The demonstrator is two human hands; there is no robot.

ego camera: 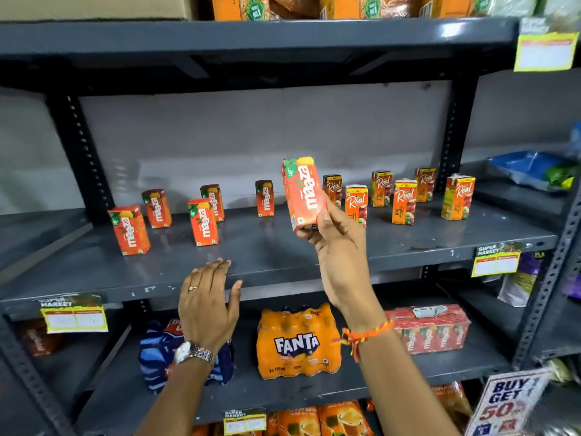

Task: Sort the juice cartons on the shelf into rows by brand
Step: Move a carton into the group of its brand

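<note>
The sort looks well advanced but not finished. On the grey metal shelf [283, 256], five Maaza cartons stand upright on the left half: the front-left Maaza carton [129, 230], one behind it [157, 208], a middle Maaza carton [203, 222], another just behind that [213, 202], and a lone one further right [264, 198]. They are grouped by brand yet loosely staggered, not in a clean row.

On the right half stand the Real cartons [405, 202], six as far as I can count, also scattered in two rough lines; the leftmost is partly hidden by the held carton, so its position is uncertain.

The right hand [338, 247] holds one more Maaza carton [303, 193] by its lower end, fingers and thumb closed around the base, lifted clear of the shelf and tilted slightly, in the gap between the two brands. The left hand [206, 305] is flat and spread, holding nothing, near the shelf's front edge.

Left to do, in my judgement: set this carton down with the Maaza group, then straighten both brands into tidy rows.
</note>
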